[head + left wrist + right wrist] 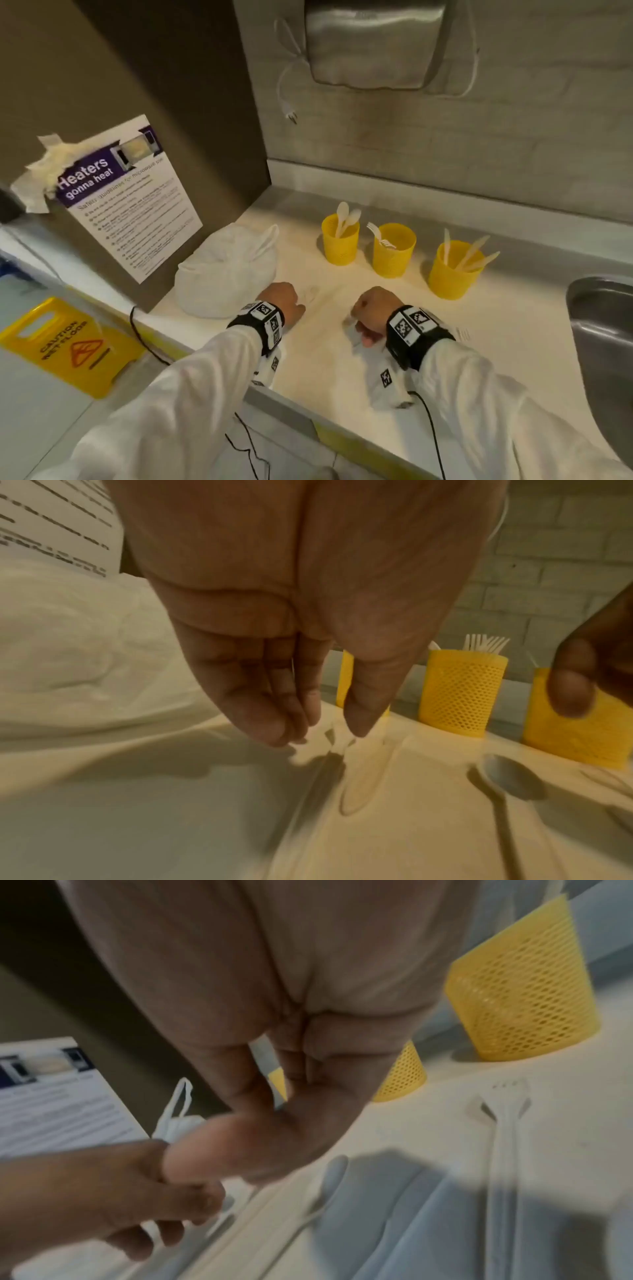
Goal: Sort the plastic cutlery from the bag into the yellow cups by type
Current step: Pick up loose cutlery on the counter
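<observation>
Head camera is looking steeply down over the counter (342, 359). Both wrist cameras are sitting low and close, facing far toward the cups (462, 691), shared by all views.

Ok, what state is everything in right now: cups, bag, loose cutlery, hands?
Left yellow cup: upright, holds spoons.
Middle yellow cup: upright, holds forks.
Right yellow cup: upright, holds knives.
White bag: slumped on the counter.
Loose spoon: lying flat, unsorted.
Loose fork: lying flat, unsorted.
Left hand: low over the counter, grip unclear.
Right hand: low over the counter, grip unclear.
</observation>
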